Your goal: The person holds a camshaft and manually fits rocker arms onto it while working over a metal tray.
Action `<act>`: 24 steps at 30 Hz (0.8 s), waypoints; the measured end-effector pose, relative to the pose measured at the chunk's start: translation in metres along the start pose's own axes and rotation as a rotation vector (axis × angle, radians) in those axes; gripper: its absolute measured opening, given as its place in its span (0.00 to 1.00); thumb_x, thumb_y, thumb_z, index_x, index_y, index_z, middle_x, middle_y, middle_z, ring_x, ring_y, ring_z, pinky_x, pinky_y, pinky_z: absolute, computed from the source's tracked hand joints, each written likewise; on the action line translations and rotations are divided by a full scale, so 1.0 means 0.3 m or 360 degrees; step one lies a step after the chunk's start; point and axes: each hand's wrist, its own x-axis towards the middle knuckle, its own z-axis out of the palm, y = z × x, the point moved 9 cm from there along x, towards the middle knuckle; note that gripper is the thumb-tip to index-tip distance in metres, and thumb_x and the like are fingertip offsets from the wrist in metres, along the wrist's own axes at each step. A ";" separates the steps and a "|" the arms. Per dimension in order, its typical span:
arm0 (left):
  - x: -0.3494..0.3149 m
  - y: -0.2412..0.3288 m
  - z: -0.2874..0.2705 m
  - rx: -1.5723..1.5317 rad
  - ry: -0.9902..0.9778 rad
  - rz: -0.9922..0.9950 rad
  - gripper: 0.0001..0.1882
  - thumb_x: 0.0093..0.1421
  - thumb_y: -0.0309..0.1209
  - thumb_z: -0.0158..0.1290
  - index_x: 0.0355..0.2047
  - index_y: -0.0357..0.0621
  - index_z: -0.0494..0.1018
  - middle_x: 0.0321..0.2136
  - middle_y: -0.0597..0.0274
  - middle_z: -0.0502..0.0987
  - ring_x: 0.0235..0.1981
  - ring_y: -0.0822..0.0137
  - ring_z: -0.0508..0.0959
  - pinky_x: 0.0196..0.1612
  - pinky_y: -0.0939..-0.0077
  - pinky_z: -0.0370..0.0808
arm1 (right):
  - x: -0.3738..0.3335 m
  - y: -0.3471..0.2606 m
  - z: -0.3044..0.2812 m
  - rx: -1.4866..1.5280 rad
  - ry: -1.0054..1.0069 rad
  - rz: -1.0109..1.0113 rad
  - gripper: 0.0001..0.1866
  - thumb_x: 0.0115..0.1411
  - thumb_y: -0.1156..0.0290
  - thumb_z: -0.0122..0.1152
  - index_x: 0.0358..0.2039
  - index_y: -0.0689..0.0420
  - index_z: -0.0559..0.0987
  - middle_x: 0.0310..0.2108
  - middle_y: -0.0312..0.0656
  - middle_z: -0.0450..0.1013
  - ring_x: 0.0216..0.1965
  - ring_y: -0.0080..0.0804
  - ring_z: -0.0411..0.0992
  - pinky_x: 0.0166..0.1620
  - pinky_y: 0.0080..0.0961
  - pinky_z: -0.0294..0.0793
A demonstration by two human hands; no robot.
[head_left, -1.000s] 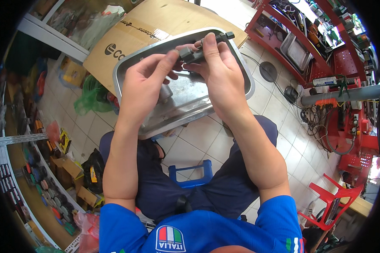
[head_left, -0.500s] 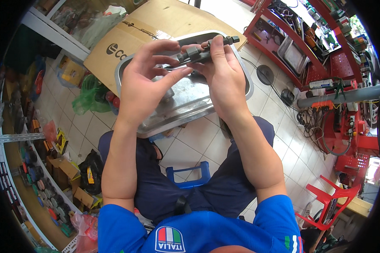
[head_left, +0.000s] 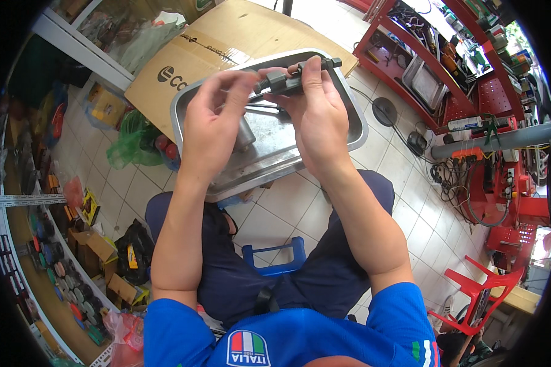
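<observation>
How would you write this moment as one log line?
right hand: grips dark part | left hand: at part's left end, grip unclear | tray: below hands | cylinder: inside tray

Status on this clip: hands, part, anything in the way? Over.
Right hand gripping dark metal part over metal tray. Left hand at part's left end, contact unclear. Nothing visibly blocking; grey cylinder in tray.

Bright light, dark bowed edges.
</observation>
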 end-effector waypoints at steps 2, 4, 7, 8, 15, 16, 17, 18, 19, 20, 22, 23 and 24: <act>-0.019 0.063 0.016 -0.0048 0.0047 0.0319 0.13 0.63 0.34 0.64 0.42 0.38 0.79 0.37 0.67 0.76 0.33 0.79 0.73 0.34 0.84 0.70 | 0.001 -0.001 0.005 0.0007 -0.0009 -0.0001 0.23 0.76 0.50 0.42 0.46 0.61 0.68 0.45 0.52 0.77 0.49 0.38 0.77 0.56 0.38 0.76; -0.005 0.024 0.000 0.0032 0.0052 0.0211 0.14 0.63 0.35 0.64 0.43 0.38 0.79 0.36 0.68 0.75 0.32 0.80 0.72 0.33 0.85 0.69 | 0.002 -0.007 -0.001 0.0017 -0.0026 -0.0003 0.22 0.76 0.51 0.42 0.45 0.61 0.68 0.45 0.52 0.77 0.49 0.39 0.77 0.56 0.37 0.76; -0.004 0.024 0.002 0.0013 0.0078 0.0207 0.15 0.63 0.35 0.64 0.43 0.37 0.78 0.34 0.69 0.74 0.31 0.80 0.72 0.32 0.85 0.68 | -0.006 -0.009 0.003 -0.0001 -0.0001 0.0012 0.22 0.76 0.51 0.42 0.45 0.61 0.68 0.45 0.52 0.77 0.49 0.39 0.77 0.56 0.37 0.76; -0.007 0.031 0.003 -0.0018 0.0089 0.0232 0.15 0.63 0.35 0.64 0.43 0.37 0.78 0.34 0.69 0.74 0.31 0.80 0.72 0.31 0.85 0.67 | -0.007 -0.007 0.004 0.0004 -0.0006 0.0014 0.22 0.76 0.51 0.42 0.45 0.61 0.67 0.45 0.52 0.77 0.50 0.39 0.77 0.56 0.37 0.76; -0.002 0.013 0.000 0.0039 0.0012 0.0132 0.13 0.62 0.33 0.65 0.43 0.41 0.79 0.33 0.71 0.73 0.29 0.80 0.70 0.31 0.85 0.66 | -0.004 -0.007 -0.007 0.0001 0.0025 0.0025 0.22 0.76 0.50 0.41 0.46 0.60 0.67 0.45 0.51 0.78 0.51 0.38 0.77 0.56 0.36 0.76; -0.010 0.039 0.010 0.0112 -0.0009 0.0258 0.12 0.63 0.34 0.64 0.44 0.42 0.79 0.32 0.71 0.73 0.29 0.80 0.69 0.31 0.85 0.66 | -0.004 -0.009 -0.007 -0.0006 0.0019 0.0026 0.22 0.76 0.50 0.42 0.46 0.60 0.67 0.44 0.51 0.78 0.51 0.38 0.77 0.56 0.36 0.76; -0.016 0.065 0.019 0.0184 -0.0030 0.0384 0.12 0.64 0.34 0.63 0.44 0.42 0.79 0.32 0.71 0.72 0.29 0.80 0.69 0.31 0.84 0.66 | -0.003 -0.007 -0.009 -0.0011 0.0032 0.0032 0.22 0.76 0.50 0.42 0.46 0.60 0.67 0.44 0.51 0.78 0.50 0.38 0.77 0.56 0.35 0.75; -0.009 0.042 0.011 0.0189 -0.0030 0.0309 0.12 0.63 0.34 0.63 0.45 0.43 0.79 0.32 0.71 0.72 0.29 0.80 0.69 0.30 0.84 0.66 | -0.003 -0.003 -0.012 -0.0016 0.0047 0.0036 0.23 0.76 0.50 0.42 0.46 0.60 0.67 0.44 0.51 0.78 0.50 0.37 0.77 0.56 0.35 0.75; 0.001 0.011 -0.004 0.0193 -0.0030 0.0234 0.12 0.63 0.33 0.64 0.45 0.44 0.79 0.31 0.72 0.72 0.28 0.80 0.69 0.30 0.84 0.66 | -0.003 0.000 -0.015 -0.0020 0.0062 0.0039 0.23 0.76 0.50 0.42 0.46 0.60 0.67 0.44 0.50 0.78 0.50 0.37 0.77 0.56 0.35 0.75; 0.007 -0.012 -0.011 0.0198 -0.0030 0.0159 0.13 0.63 0.33 0.64 0.46 0.45 0.79 0.31 0.72 0.72 0.28 0.80 0.69 0.30 0.84 0.66 | -0.004 -0.003 -0.014 -0.0020 0.0046 0.0031 0.23 0.76 0.50 0.42 0.46 0.60 0.67 0.44 0.50 0.78 0.50 0.37 0.77 0.56 0.35 0.76; -0.013 0.050 0.012 0.0213 0.0000 0.0313 0.12 0.64 0.35 0.63 0.44 0.43 0.80 0.31 0.71 0.72 0.28 0.80 0.69 0.30 0.84 0.66 | -0.006 -0.006 -0.010 -0.0019 0.0008 0.0023 0.22 0.75 0.50 0.42 0.46 0.60 0.67 0.44 0.50 0.78 0.49 0.37 0.77 0.55 0.34 0.76; -0.021 0.076 0.020 0.0221 0.0016 0.0390 0.12 0.65 0.36 0.62 0.43 0.42 0.80 0.30 0.71 0.72 0.28 0.79 0.69 0.30 0.84 0.66 | -0.006 -0.005 -0.009 -0.0015 0.0007 0.0023 0.22 0.75 0.50 0.43 0.45 0.60 0.67 0.44 0.50 0.78 0.49 0.37 0.78 0.55 0.34 0.76; -0.015 0.063 0.013 0.0211 0.0007 0.0388 0.11 0.64 0.35 0.63 0.43 0.43 0.80 0.31 0.71 0.72 0.28 0.80 0.69 0.30 0.84 0.65 | -0.006 -0.004 -0.008 -0.0008 0.0006 0.0019 0.22 0.75 0.50 0.43 0.45 0.60 0.67 0.44 0.50 0.78 0.49 0.37 0.78 0.55 0.34 0.76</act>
